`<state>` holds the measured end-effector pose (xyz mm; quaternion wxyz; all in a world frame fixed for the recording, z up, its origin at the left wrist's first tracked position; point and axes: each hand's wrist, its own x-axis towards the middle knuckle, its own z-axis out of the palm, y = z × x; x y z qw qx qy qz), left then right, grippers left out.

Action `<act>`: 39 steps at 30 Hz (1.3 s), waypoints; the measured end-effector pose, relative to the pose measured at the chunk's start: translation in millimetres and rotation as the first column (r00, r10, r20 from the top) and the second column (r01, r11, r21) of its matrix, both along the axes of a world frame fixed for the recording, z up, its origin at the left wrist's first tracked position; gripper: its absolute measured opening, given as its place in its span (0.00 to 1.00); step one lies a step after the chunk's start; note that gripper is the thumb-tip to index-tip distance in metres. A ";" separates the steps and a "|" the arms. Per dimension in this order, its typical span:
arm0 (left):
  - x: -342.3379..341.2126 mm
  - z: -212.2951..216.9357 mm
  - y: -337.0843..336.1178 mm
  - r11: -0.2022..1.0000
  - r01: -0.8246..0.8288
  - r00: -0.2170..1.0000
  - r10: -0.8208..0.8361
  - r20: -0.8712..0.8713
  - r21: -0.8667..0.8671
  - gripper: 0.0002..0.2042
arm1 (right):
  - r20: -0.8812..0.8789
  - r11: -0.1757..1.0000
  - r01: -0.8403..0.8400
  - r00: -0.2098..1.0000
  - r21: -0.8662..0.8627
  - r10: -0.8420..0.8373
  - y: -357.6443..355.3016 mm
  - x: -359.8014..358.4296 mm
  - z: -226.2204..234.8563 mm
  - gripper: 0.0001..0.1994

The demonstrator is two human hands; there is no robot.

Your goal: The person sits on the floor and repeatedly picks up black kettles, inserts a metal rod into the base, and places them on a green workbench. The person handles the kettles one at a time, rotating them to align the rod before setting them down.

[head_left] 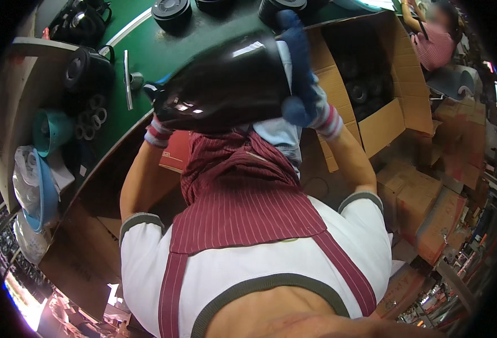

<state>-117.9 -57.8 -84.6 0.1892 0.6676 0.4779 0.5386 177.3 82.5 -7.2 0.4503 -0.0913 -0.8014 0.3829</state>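
The green counter (pixel 164 53) runs across the top of your view, with black round parts standing along its far edge and a black part beside a loose heap of small rings at its left. To your right an open cardboard box (pixel 372 84) holds more dark round parts.

You hold the large glossy black shell (pixel 226 84) up off the counter, between your chest and the counter's near edge, tilted toward you. Your right hand (pixel 299 73), in a blue glove, wraps around its right rim and grips it firmly. Your left hand (pixel 159 121) sits at the lower left edge, mostly hidden behind the shell, so you cannot tell how fully it closes there.

The surface looks slick, so a gloved grip on the rim alone could let it slide; I judge the weaker left side the likelier place for that. If it swings down it may strike the metal bar (pixel 127 79) near the counter edge, or scatter the small rings (pixel 93 118).
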 end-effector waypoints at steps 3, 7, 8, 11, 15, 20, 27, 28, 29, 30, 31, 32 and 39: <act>7.3 37.0 14.6 0.997 -0.069 0.994 0.072 -0.087 0.040 0.29 | -0.119 0.949 -0.078 0.992 -0.305 0.043 0.6 -17.6 9.5 0.33; -5.5 88.9 38.8 0.981 0.044 0.919 0.035 -0.393 0.189 0.26 | 0.061 0.974 -0.012 0.998 -0.224 0.027 4.0 -1.1 -39.5 0.29; -7.0 71.8 30.9 0.992 0.030 0.951 0.010 -0.309 0.126 0.26 | 0.074 0.961 -0.001 0.997 -0.278 0.022 -7.3 3.5 -35.4 0.32; -9.8 -8.2 18.2 0.996 0.055 0.999 -0.054 0.007 -0.066 0.27 | 0.007 0.961 -0.074 0.997 -0.267 0.079 -10.5 -1.8 -11.9 0.40; -0.9 -75.8 4.5 0.975 0.118 0.984 -0.089 0.152 -0.190 0.28 | 0.133 0.926 -0.252 0.966 0.280 0.222 14.4 -8.2 26.5 0.57; -14.3 -112.1 1.2 0.962 0.175 0.979 -0.147 0.142 -0.210 0.28 | 0.012 0.998 -0.066 0.998 0.007 0.066 -5.2 -4.0 22.5 0.49; -52.8 -53.3 10.9 0.830 0.369 0.893 -0.190 0.408 -0.420 0.28 | -0.036 0.804 0.068 0.993 -0.591 -0.111 -4.4 5.2 -23.3 0.35; -50.3 -55.7 9.4 0.830 0.364 0.888 -0.173 0.425 -0.423 0.28 | -0.030 0.803 0.062 0.995 -0.592 -0.099 -12.3 0.5 3.2 0.35; -43.3 -60.7 10.0 0.835 0.355 0.887 -0.160 0.433 -0.421 0.28 | -0.017 0.840 0.057 0.997 -0.539 -0.078 -18.4 -1.6 14.8 0.36; -36.5 -62.1 7.7 0.844 0.332 0.892 -0.136 0.431 -0.421 0.28 | -0.014 0.874 0.033 0.999 -0.485 -0.046 -25.1 -5.1 26.2 0.37; -26.4 -66.1 11.9 0.849 0.334 0.886 -0.134 0.444 -0.409 0.28 | 0.013 0.932 0.027 1.000 -0.361 -0.024 -26.9 -2.7 31.6 0.39; -17.9 -69.4 19.4 0.851 0.340 0.881 -0.140 0.452 -0.400 0.28 | 0.134 0.995 0.081 0.988 -0.062 -0.072 -20.2 2.2 36.0 0.44; 14.2 -91.3 18.6 0.839 0.351 0.870 -0.129 0.476 -0.415 0.27 | 0.116 0.902 -0.078 0.993 0.424 0.032 1.7 -4.0 65.7 0.48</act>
